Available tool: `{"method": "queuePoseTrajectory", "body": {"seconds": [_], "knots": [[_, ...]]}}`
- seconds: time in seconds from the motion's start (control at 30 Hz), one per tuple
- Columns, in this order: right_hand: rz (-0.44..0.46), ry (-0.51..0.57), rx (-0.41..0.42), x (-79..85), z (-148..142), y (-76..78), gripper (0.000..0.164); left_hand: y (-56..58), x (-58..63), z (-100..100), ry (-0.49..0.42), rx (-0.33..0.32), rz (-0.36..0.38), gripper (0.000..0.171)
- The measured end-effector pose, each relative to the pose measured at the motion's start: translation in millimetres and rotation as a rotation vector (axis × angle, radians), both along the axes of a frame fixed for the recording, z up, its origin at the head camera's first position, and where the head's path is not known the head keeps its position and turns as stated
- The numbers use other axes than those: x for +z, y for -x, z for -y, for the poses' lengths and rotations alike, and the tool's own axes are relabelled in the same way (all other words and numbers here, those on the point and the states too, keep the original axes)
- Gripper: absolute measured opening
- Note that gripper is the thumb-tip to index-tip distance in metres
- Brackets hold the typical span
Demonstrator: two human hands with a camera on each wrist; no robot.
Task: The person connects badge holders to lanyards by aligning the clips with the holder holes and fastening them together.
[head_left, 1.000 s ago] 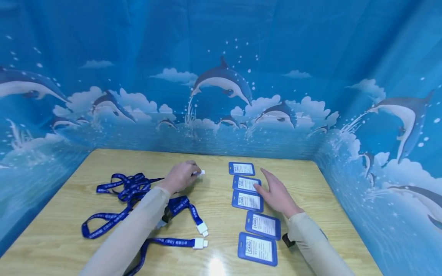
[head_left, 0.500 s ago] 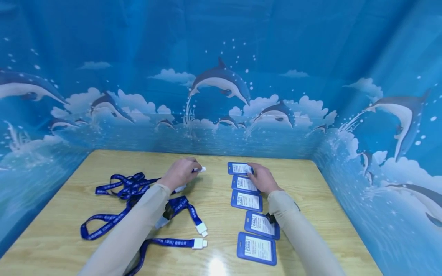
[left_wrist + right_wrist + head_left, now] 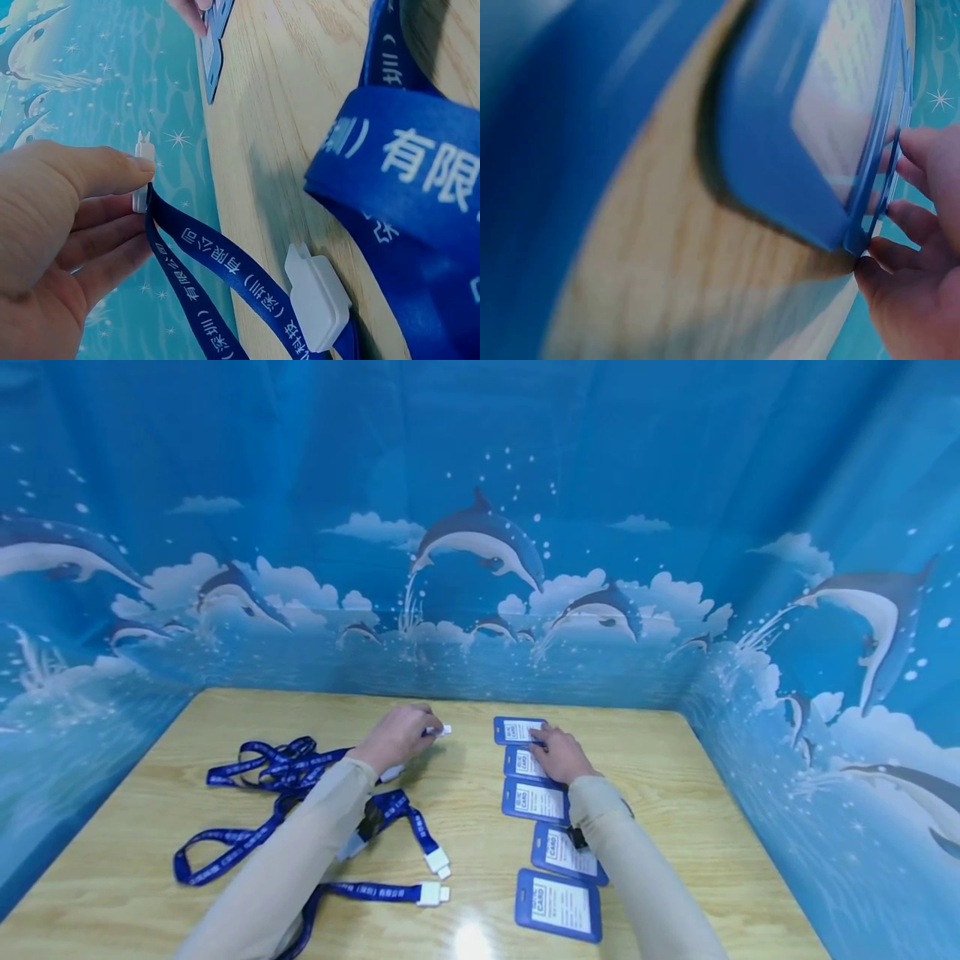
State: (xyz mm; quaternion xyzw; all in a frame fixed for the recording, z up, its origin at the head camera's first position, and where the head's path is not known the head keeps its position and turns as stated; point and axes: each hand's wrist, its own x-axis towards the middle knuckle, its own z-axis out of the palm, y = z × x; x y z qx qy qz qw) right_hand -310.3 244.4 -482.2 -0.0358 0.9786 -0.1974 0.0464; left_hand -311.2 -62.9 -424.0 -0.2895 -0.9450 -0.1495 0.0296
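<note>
My left hand (image 3: 399, 735) pinches the white plastic clip (image 3: 141, 176) of a blue lanyard (image 3: 202, 251) between thumb and fingers. The strap hangs down from the clip. Another white clip (image 3: 319, 300) lies below it in the left wrist view. My right hand (image 3: 561, 753) is at the back of the column of blue badge holders, its bent fingers gripping the right end of the farthest badge holder (image 3: 516, 730). The right hand partly covers the second badge holder (image 3: 517, 762). In the right wrist view the fingers (image 3: 915, 221) meet the holder's edge.
Three more badge holders (image 3: 558, 903) lie nearer on the wooden table (image 3: 480, 827). Several tangled blue lanyards (image 3: 281, 764) lie at left, two with white clips (image 3: 433, 893) pointing right. A dolphin-print curtain (image 3: 465, 643) encloses the back and sides.
My right hand has moved left and back from beside the badge holders to the farthest one, its fingers bending onto that holder's end. My left hand keeps its pinch on the clip, nearly still.
</note>
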Motion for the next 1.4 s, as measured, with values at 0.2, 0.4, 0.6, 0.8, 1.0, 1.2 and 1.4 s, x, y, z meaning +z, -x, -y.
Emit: {"method": "queuePoseTrajectory", "body": {"seconds": [0.2, 0.4, 0.6, 0.8, 1.0, 1.2, 1.4], "knots": [[0.003, 0.011, 0.02, 1.2, -1.9, -4.8, 0.046, 4.1, -2.8, -3.5, 0.026, 0.006, 0.024, 0.019], [-0.009, 0.016, -0.017, 3.3, -2.6, -5.0, 0.042, 7.5, -5.7, -7.6, 0.046, 0.016, 0.023, 0.02], [-0.092, 0.027, -0.018, -0.8, -3.0, -2.6, 0.034, 9.9, -7.5, -12.7, 0.063, 0.029, 0.037, 0.022], [-0.122, 0.026, -0.012, -1.3, -2.4, 0.1, 0.031, 12.1, -7.2, -16.8, 0.062, 0.011, 0.028, 0.021], [-0.113, 0.015, -0.02, -0.2, -1.8, 0.5, 0.03, 14.4, -9.7, -19.4, 0.055, -0.011, 0.016, 0.019], [-0.115, 0.042, -0.027, -0.2, -1.6, 0.2, 0.03, 15.3, -10.0, -22.4, 0.051, -0.006, 0.013, 0.02], [-0.094, 0.048, -0.036, 1.3, -1.1, -1.1, 0.03, 16.9, -10.3, -26.0, 0.052, -0.031, -0.005, 0.019]]}}
